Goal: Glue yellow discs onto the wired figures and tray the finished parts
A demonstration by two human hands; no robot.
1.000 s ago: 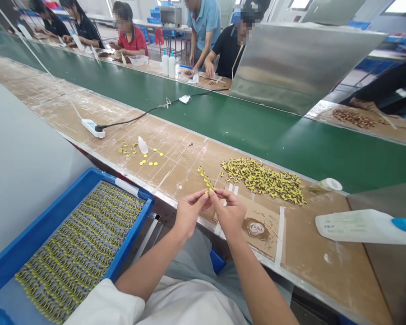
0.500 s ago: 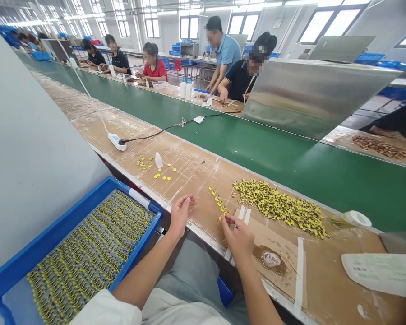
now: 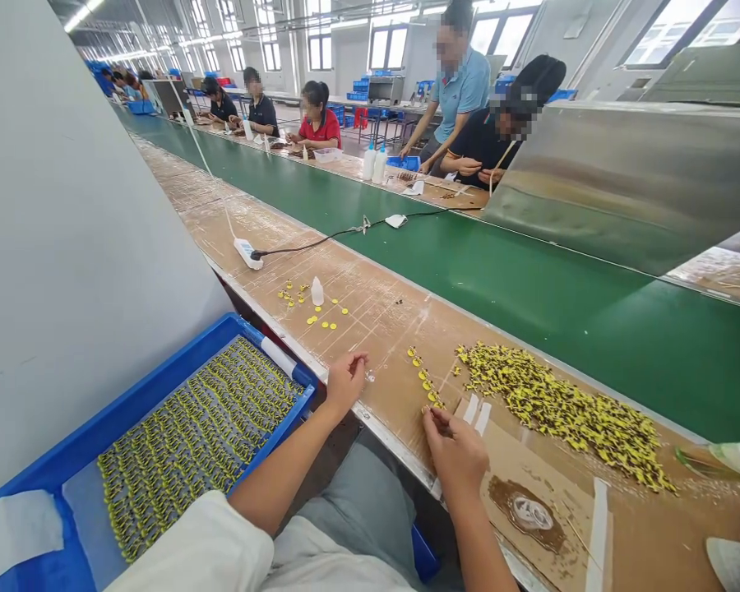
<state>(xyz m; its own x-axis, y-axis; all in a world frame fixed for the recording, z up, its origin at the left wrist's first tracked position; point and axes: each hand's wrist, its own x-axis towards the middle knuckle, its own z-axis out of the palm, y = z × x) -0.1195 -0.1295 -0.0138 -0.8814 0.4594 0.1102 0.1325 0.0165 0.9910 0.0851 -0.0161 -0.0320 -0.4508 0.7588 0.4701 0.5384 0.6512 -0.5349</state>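
Note:
My left hand (image 3: 346, 383) hovers by the table's front edge with thumb and fingertips drawn together; whatever they hold, if anything, is too small to make out. At the lower end of a short row of small yellow disc pieces with dark parts (image 3: 426, 384), my right hand (image 3: 457, 448) pinches thumb and forefinger. What lies between those fingertips is hidden. A large pile of similar yellow-and-dark pieces (image 3: 561, 407) spreads to the right. Beyond my left hand stand a small white dropper bottle (image 3: 316, 291) and several loose yellow discs (image 3: 325, 326).
A blue tray (image 3: 30, 481) at my left holds many rows of yellow-and-dark pieces. Brown liquid surrounds a clear blob (image 3: 532, 511) on taped cardboard. A power strip (image 3: 247, 254) lies on the table; its black cable crosses the green belt (image 3: 358, 205). Several people work opposite.
The view has swung left, shifting the scene rightward. My left fingers have drawn closer together, and my right hand stays at the row's lower end. The standing co-worker has moved a blue tray into view.

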